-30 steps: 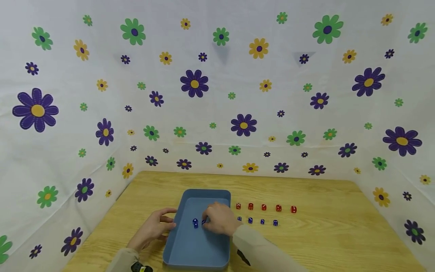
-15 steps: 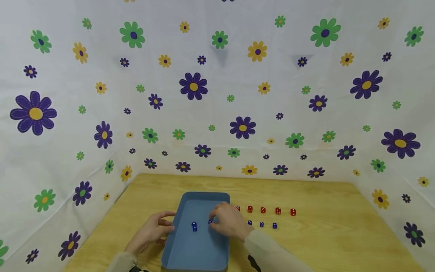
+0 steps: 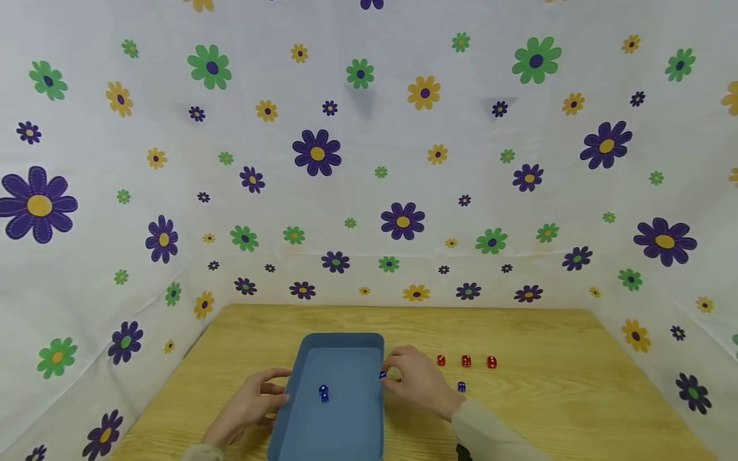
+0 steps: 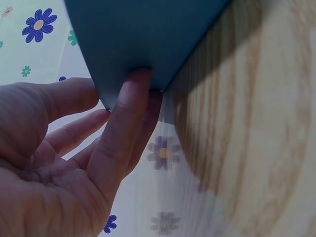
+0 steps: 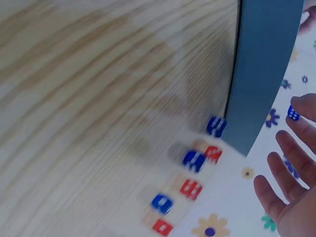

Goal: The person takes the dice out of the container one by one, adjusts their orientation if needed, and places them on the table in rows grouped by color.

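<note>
My right hand (image 3: 419, 383) pinches a blue die (image 3: 383, 375) between thumb and index finger at the tray's right rim. The same blue die (image 5: 293, 113) shows white pips in the right wrist view, with the other fingers spread apart from it. The blue-grey rectangular tray (image 3: 328, 432) holds two blue dice (image 3: 323, 393) close together left of its middle. Against the tray's left outer wall rest the fingertips of my left hand (image 3: 248, 404). In the left wrist view, those fingers (image 4: 126, 123) are nearly straight along the wall.
Right of the tray, on the wooden table (image 3: 536, 397), red dice (image 3: 466, 361) stand in a row behind a blue die (image 3: 462, 387). My right hand hides others; the right wrist view shows more blue dice (image 5: 194, 161) nearby. Flowered cloth (image 3: 346, 192) surrounds the table.
The right hand has moved rightward with its blue die, from over the tray's inside to its right rim. The left hand stays at the tray. The head view has shifted slightly.
</note>
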`<state>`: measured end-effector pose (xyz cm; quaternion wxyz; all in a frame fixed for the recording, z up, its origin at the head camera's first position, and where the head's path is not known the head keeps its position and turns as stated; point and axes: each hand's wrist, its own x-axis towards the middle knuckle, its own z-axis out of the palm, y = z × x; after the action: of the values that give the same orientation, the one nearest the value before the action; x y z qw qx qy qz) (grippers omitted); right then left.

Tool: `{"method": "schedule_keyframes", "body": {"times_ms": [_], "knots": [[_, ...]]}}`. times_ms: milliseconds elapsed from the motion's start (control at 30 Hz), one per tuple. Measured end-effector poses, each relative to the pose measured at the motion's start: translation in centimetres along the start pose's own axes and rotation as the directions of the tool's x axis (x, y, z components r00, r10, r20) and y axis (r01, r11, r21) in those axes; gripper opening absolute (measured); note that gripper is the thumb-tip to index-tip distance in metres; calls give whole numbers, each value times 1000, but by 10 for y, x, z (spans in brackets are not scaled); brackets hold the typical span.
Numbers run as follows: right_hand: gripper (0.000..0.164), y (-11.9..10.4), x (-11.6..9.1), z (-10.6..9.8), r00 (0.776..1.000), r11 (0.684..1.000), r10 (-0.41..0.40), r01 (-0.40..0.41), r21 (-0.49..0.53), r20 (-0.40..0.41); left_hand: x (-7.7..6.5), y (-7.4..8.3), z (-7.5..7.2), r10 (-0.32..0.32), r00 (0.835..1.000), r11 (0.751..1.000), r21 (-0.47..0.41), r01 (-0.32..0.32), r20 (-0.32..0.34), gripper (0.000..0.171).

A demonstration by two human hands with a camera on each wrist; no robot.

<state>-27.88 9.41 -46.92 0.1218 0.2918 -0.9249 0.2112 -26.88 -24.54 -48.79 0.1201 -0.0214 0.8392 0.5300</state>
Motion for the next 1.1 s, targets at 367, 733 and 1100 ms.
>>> {"method": "schedule_keyframes", "body": {"times_ms": [367, 733, 1100], "knots": [[12, 28, -21, -24, 993, 993, 112, -111, 26, -37, 1, 0, 0, 2, 1000, 1000, -11, -3, -25, 52], [8, 56, -53, -40, 965, 960, 263, -262, 100, 2, -4, 0, 2, 22, 1000, 999, -27, -22, 14, 55], [7, 81, -70, -54, 948, 945, 317, -316, 86, 5, 0, -1, 2, 7, 1000, 1000, -23, -7, 2, 54]]}}
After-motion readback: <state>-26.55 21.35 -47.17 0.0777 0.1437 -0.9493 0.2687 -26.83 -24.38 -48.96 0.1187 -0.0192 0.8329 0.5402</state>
